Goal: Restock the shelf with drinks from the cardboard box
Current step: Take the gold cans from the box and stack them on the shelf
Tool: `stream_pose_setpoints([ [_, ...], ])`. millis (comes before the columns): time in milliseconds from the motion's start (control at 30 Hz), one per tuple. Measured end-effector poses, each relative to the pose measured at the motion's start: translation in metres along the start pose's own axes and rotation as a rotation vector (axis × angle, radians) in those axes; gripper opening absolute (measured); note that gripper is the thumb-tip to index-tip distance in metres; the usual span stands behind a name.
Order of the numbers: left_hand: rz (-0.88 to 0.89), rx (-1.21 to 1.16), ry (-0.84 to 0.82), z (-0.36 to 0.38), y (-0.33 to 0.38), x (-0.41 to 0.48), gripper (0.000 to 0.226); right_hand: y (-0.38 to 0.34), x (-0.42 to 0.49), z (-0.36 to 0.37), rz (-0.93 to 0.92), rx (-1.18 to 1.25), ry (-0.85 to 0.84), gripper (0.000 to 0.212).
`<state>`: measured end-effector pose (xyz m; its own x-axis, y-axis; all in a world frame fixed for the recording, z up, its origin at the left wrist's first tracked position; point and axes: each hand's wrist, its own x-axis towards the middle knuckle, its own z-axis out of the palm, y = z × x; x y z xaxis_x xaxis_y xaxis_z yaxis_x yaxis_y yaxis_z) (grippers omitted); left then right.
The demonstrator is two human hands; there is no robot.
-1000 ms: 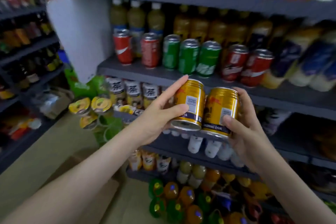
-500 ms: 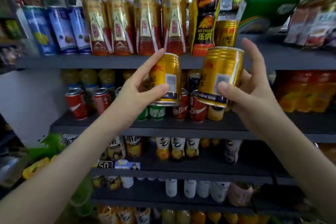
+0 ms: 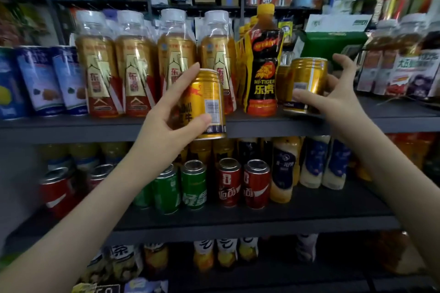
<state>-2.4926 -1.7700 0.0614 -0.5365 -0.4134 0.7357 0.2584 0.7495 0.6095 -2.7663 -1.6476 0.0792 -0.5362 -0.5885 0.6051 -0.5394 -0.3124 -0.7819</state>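
Note:
My left hand (image 3: 167, 116) grips a gold energy-drink can (image 3: 207, 102) upright in front of the upper shelf's edge (image 3: 71, 129), its base below shelf level. My right hand (image 3: 333, 100) holds a second gold can (image 3: 307, 83) whose base sits at the shelf surface, just right of a black and orange Hi-Tiger bottle (image 3: 264, 64). The thumb is on the can's front and the fingers spread behind it. Another gold can stands behind, between bottle and held can. The cardboard box is out of view.
Tall gold-labelled bottles (image 3: 135, 64) and blue cartons (image 3: 38, 78) fill the upper shelf's left. A green box (image 3: 333, 47) stands behind my right hand. The shelf below holds red and green soda cans (image 3: 192, 188) and milky bottles (image 3: 314, 162). More drinks line the bottom shelf.
The view has risen from the lower shelves to the upper shelf. Both hands lifted their cans; the right can moved forward onto the shelf beside the Hi-Tiger bottle.

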Motion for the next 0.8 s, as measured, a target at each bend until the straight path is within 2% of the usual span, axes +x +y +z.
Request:
stream_pose_setpoints([
  [133, 0.055, 0.000, 0.002, 0.020, -0.005, 0.017, 0.065, 0.013, 0.020, -0.010, 0.043, -0.064, -0.065, 0.093],
  [333, 0.089, -0.038, 0.016, 0.057, 0.000, 0.030, 0.064, 0.014, 0.037, -0.026, 0.146, -0.103, -0.314, 0.100],
  [467, 0.089, 0.006, 0.095, 0.090, 0.005, 0.035, 0.064, 0.010, 0.054, -0.046, 0.144, -0.185, -0.523, 0.084],
  [533, 0.084, 0.036, 0.134, 0.105, 0.009, 0.038, 0.065, 0.007, 0.063, -0.052, 0.084, -0.233, -0.539, 0.088],
  [633, 0.077, 0.089, 0.154, 0.127, 0.014, 0.043, 0.066, 0.005, 0.071, -0.048, -0.057, -0.408, -0.467, 0.100],
  [733, 0.069, 0.135, 0.200, 0.144, 0.019, 0.045, 0.066, 0.004, 0.073, -0.039, -0.215, -0.501, -0.432, 0.078],
  [800, 0.043, 0.159, 0.244, 0.150, 0.022, 0.042, 0.066, 0.005, 0.079, -0.040, -0.244, -0.474, -0.473, 0.068],
])
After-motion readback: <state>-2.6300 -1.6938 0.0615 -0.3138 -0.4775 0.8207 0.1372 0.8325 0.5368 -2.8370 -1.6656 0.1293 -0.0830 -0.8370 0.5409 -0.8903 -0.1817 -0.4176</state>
